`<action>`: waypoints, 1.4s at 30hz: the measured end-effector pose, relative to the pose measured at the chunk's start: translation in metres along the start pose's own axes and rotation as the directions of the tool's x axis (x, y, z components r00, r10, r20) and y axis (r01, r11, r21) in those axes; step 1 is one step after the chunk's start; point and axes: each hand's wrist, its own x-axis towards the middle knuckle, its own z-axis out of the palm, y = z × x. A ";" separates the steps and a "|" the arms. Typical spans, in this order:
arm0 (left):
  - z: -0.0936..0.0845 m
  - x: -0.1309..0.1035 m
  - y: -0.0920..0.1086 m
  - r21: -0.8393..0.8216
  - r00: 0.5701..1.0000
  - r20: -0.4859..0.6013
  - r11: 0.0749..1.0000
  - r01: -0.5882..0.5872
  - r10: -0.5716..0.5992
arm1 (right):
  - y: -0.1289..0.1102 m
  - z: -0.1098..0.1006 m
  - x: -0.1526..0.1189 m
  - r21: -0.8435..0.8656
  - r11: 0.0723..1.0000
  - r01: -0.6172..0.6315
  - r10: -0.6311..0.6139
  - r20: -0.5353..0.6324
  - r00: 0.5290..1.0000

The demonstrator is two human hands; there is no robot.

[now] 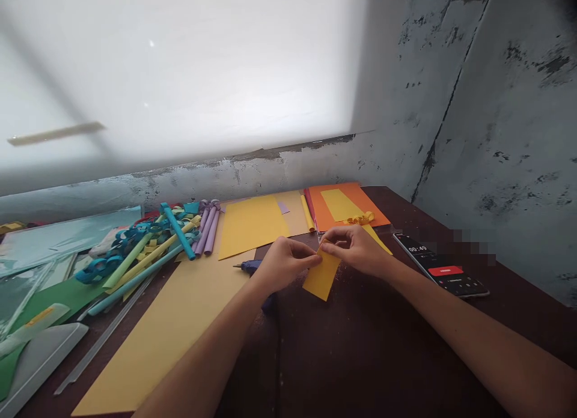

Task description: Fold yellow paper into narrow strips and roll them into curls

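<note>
Between my two hands is a small rectangle of yellow paper [323, 278], tilted above the dark table. My left hand [288, 263] pinches its upper left edge between thumb and fingers. At its top, my right hand [354, 248] grips it with thumb and forefinger, close to the left fingertips. The paper's upper edge is partly hidden by the fingers. Behind my left hand lies a blue glue gun [250, 266], partly covered by it. Curled yellow paper strips [360, 218] rest just beyond my right hand.
A phone [439, 266] showing a timer lies at right. Yellow sheets [255, 223] and an orange sheet [376, 212] lie along the back. Purple paper rolls [208, 229], blue paper curls [97, 271], glue sticks [106, 334] and a long beige board [157, 340] occupy the left.
</note>
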 end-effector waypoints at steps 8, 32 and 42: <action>-0.002 -0.001 -0.001 -0.059 0.997 0.058 0.997 0.056 -0.053 | 0.002 -0.003 0.000 0.083 0.991 -0.101 0.099 0.030 0.995; 0.002 -0.001 -0.001 -0.127 0.999 0.008 0.991 0.046 -0.045 | 0.007 0.004 0.001 0.395 0.910 -0.129 0.155 -0.035 0.987; 0.005 -0.003 0.003 -0.112 0.995 -0.084 0.993 0.048 -0.058 | 0.009 0.010 0.002 0.444 0.888 -0.120 0.132 0.004 0.991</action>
